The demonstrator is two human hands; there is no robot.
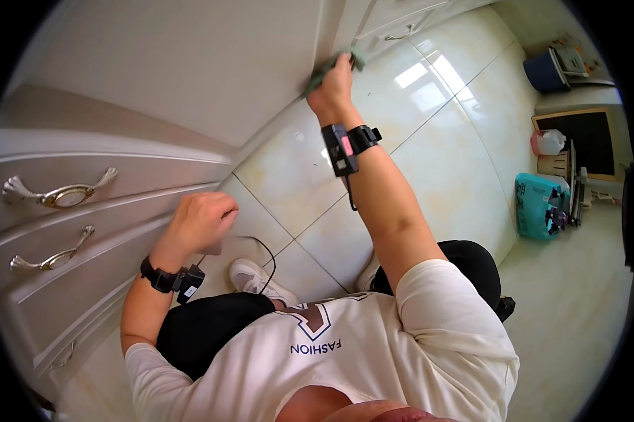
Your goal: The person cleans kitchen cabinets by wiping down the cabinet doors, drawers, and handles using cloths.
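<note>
At the top centre my right hand (333, 95) is closed on a green cloth (322, 72), close to the lower edge of a light cabinet panel (190, 63). The cloth shows on both sides of the fingers. My left hand (204, 219) hangs in front of the cabinet drawers at the left, with its fingers curled in. Nothing shows in it, though the inside of its fingers is hidden. Both wrists carry black straps with small devices.
Metal handles (67, 197) stick out from the drawers on the left. Glossy tiles (429, 155) cover the floor. At the right are a teal bag (535, 204), a dark blue bin (544, 72) and a framed black board (587, 141). A thin black cable hangs near my shoes.
</note>
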